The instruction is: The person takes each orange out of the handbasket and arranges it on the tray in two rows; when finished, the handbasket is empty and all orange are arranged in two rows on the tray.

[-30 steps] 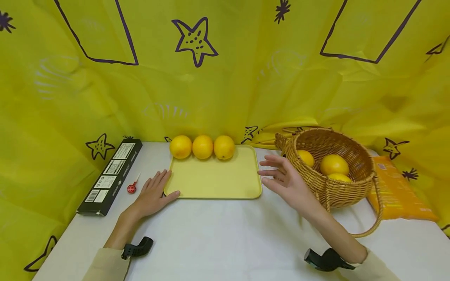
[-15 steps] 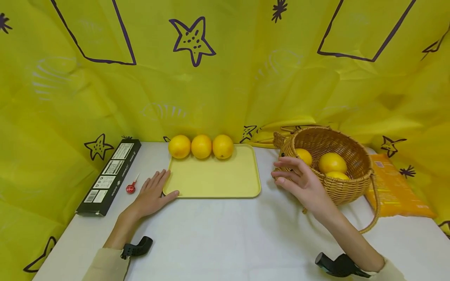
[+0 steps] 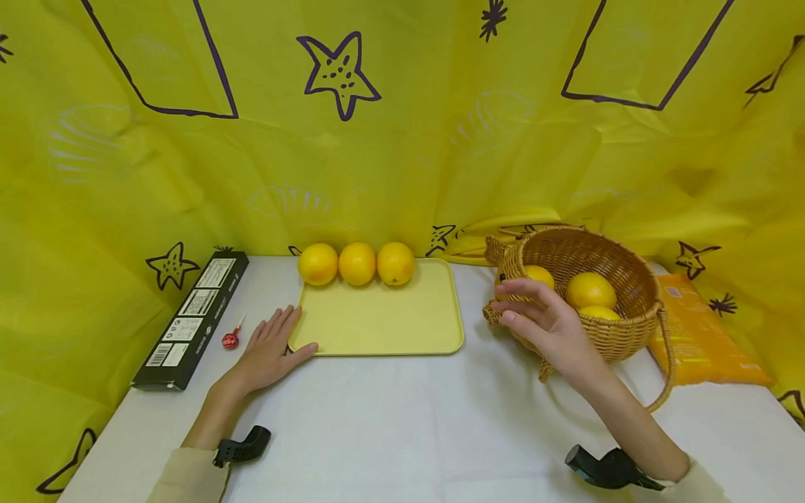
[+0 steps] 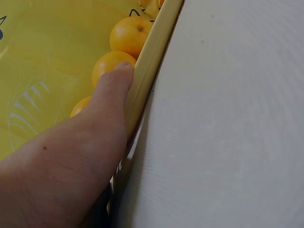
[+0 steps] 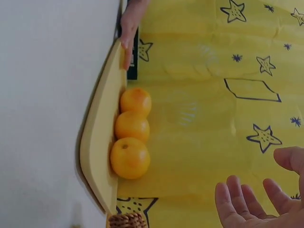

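Note:
A pale yellow tray (image 3: pixel 383 321) lies on the white table with three oranges (image 3: pixel 357 263) in a row along its back edge. My left hand (image 3: pixel 270 351) rests flat at the tray's left edge, fingers straight and thumb over the front left corner. In the left wrist view the thumb (image 4: pixel 111 88) overlaps the tray's rim (image 4: pixel 147 66). My right hand (image 3: pixel 553 332) holds nothing and is raised in front of a wicker basket (image 3: pixel 619 342), fingers loosely bent. Several oranges (image 3: pixel 591 290) sit inside the basket; my right hand partly hides its animal-shaped front.
A long black box (image 3: pixel 191 321) with white labels lies at the left, and a red lollipop (image 3: pixel 230 340) is between it and my left hand. Behind the basket's right side lies an orange packet (image 3: pixel 707 335). A yellow patterned cloth (image 3: pixel 402 140) hangs along the back.
My right hand has moved right, from beside the tray's right edge to in front of the basket. The left hand, the tray and its oranges have stayed put.

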Demonstrator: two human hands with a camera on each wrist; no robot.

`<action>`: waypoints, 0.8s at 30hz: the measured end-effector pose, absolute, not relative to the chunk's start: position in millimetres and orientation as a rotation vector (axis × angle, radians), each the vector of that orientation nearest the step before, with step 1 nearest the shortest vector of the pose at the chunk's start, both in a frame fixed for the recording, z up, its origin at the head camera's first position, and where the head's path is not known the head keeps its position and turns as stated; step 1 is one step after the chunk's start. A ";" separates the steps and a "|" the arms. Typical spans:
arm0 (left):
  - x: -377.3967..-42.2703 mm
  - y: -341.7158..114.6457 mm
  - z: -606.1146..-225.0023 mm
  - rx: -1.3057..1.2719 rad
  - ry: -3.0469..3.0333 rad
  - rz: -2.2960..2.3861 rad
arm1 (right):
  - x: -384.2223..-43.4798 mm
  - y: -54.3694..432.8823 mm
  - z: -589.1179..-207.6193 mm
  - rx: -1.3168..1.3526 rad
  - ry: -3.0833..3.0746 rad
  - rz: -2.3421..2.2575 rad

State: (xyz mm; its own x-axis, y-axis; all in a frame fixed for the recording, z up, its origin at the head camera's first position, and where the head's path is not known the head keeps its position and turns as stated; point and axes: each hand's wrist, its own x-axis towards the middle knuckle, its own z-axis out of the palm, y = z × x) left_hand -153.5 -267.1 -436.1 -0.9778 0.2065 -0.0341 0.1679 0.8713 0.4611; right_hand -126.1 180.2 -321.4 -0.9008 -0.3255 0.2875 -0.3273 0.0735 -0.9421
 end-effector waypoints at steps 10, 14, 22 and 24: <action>-154.7 -268.3 -434.6 0.304 2.951 0.726 | -162.6 226.5 -293.6 0.657 -2.396 2.024; -156.6 -270.1 -433.3 0.309 2.958 0.718 | -202.6 259.6 -272.7 0.622 -2.809 1.727; -155.8 -271.1 -436.2 0.311 2.947 0.720 | -269.1 318.0 -245.7 0.849 -3.408 1.106; -155.4 -270.0 -435.9 0.311 2.945 0.717 | -279.2 324.4 -244.9 0.943 -3.477 1.129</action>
State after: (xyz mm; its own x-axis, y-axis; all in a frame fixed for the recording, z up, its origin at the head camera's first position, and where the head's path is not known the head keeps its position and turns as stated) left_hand -155.4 -270.0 -435.9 -0.9747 0.2193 -0.0437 0.1747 0.8688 0.4634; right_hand -279.2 324.4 -244.9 -0.6932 -0.5925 -0.4103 -0.2386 0.7259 -0.6451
